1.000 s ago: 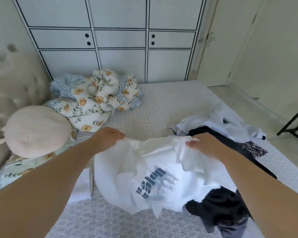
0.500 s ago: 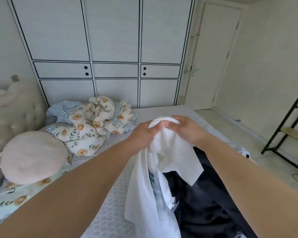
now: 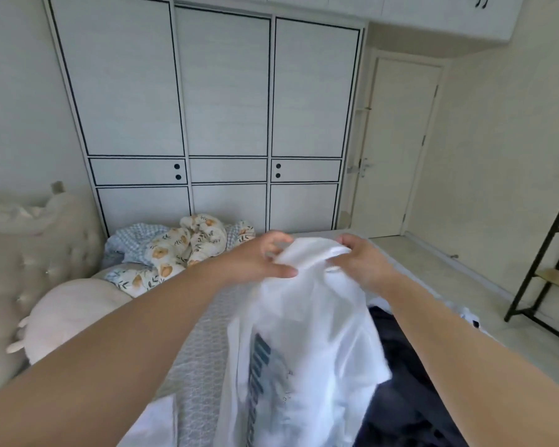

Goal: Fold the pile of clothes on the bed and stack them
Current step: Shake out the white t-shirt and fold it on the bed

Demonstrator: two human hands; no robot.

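White T-shirt (image 3: 304, 343) hangs at centre frame above the bed (image 3: 200, 317) | left hand (image 3: 259, 258) and right hand (image 3: 359, 259) both pinch its top edge | step: opening it out | next: probably lay it flat | dark clothes (image 3: 407, 382) wait lower right

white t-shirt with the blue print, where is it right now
In the head view the white t-shirt hangs centre frame above the bed, held up at its top by the left hand and right hand.
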